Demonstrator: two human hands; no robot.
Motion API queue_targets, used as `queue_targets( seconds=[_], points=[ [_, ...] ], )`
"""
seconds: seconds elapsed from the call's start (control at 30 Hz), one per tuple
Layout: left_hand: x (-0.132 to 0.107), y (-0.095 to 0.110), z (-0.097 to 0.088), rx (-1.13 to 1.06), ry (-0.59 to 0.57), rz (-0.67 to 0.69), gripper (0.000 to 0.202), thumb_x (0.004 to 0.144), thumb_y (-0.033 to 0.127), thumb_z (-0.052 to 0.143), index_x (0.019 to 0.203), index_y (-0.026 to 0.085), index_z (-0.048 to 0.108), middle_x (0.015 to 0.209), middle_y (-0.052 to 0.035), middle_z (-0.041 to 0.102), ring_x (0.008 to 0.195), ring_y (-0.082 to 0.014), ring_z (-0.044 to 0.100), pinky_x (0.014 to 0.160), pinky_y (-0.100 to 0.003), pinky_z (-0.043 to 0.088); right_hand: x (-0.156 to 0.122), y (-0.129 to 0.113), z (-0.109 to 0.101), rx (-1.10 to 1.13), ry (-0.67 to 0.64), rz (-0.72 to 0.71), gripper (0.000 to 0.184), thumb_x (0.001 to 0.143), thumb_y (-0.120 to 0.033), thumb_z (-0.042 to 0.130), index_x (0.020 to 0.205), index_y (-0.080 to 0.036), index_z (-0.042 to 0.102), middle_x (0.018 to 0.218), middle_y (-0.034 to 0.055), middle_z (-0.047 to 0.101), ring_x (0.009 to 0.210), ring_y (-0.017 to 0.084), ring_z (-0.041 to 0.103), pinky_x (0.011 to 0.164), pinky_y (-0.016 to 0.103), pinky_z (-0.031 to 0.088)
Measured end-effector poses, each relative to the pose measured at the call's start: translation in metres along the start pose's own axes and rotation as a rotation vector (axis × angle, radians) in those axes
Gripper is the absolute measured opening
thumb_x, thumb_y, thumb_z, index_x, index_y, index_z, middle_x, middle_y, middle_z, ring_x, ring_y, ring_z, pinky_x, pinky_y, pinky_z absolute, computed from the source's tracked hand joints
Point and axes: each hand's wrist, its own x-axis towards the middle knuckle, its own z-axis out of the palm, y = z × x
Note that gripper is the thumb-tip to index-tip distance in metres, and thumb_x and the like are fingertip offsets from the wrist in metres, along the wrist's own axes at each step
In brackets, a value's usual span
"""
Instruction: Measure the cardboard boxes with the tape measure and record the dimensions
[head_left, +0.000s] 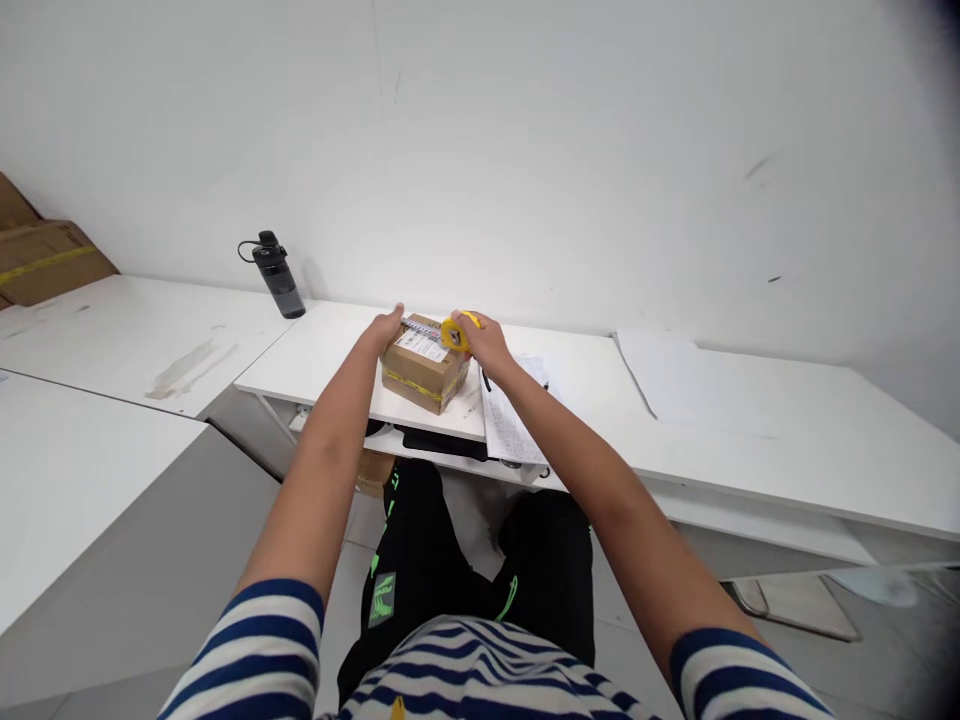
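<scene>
You are facing a white table (600,385); smears (184,368) are marking its left section. Near your edge, a taped cardboard box (416,378) is resting flat. Right of it, marked sheets (504,425) are overhanging the near edge. Farther right, white paper (660,370) is lying. Far left, a dark bottle (281,280) is standing.

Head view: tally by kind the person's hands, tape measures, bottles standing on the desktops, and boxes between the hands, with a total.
Hands: 2 (left hand, right hand)
Tape measure: 1
Bottle: 1
Box between the hands: 1
Total: 5
</scene>
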Motion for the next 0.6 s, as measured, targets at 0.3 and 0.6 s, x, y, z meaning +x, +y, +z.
queue_targets(
  seconds=[0.3, 0.6],
  points=[
    [-0.016, -0.003, 0.013, 0.408, 0.004, 0.077, 0.062, 0.093, 0.073, 0.05, 0.109, 0.017, 0.07, 0.124, -0.0254, 0.074, 0.115, -0.0436, 0.069, 0.095, -0.051, 0.051, -0.009, 0.02, -0.011, 0.061, 0.01, 0.062, 0.05, 0.086, -0.069, 0.063, 0.1, -0.023, 0.073, 0.088, 0.0048, 0.07, 0.059, 0.013, 0.054, 0.045, 0.025, 0.044],
    [-0.014, 0.009, 0.018, 0.446, 0.067, 0.053, 0.063, 0.091, 0.075, 0.054, 0.107, 0.016, 0.071, 0.123, -0.026, 0.073, 0.117, -0.0451, 0.067, 0.098, -0.053, 0.049, -0.019, 0.02, -0.005, 0.086, 0.038, 0.081, 0.052, 0.088, -0.067, 0.063, 0.112, -0.022, 0.074, 0.096, 0.0062, 0.072, 0.063, 0.014, 0.059, 0.046, 0.026, 0.047]
  ],
)
